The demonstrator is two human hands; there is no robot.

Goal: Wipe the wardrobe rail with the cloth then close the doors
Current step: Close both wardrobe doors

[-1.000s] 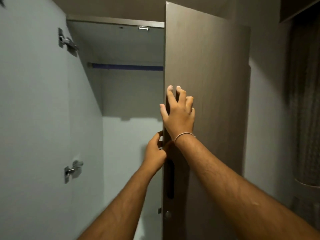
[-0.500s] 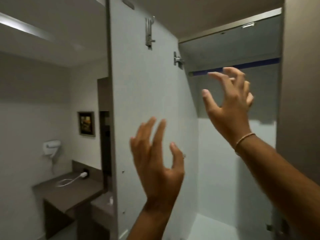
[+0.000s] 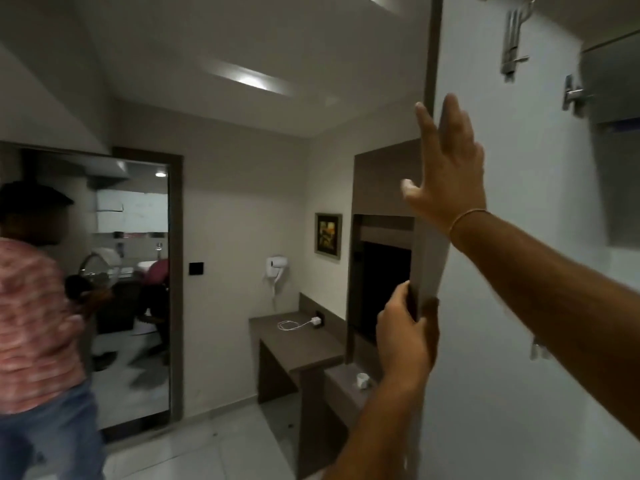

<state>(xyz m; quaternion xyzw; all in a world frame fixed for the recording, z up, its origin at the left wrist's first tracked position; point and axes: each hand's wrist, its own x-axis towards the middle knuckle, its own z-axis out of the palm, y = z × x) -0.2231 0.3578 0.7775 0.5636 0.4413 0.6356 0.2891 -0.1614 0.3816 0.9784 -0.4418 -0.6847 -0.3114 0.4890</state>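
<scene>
Both hands, empty in mid-air half a second ago, are now at the free edge of the open left door (image 3: 519, 271), the left hand (image 3: 405, 330) clasping it and the right hand (image 3: 446, 168) straight-fingered against it higher up, so closing looks begun.

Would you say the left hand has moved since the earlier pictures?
Yes. The left hand went leftward across the open door and now grips its edge.

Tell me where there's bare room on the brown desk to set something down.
The desk is bare across its front half, between the white charger cable and the near edge. Its back edge is crowded by the cable and plug. The lower ledge to the right holds a small white cup.
</scene>
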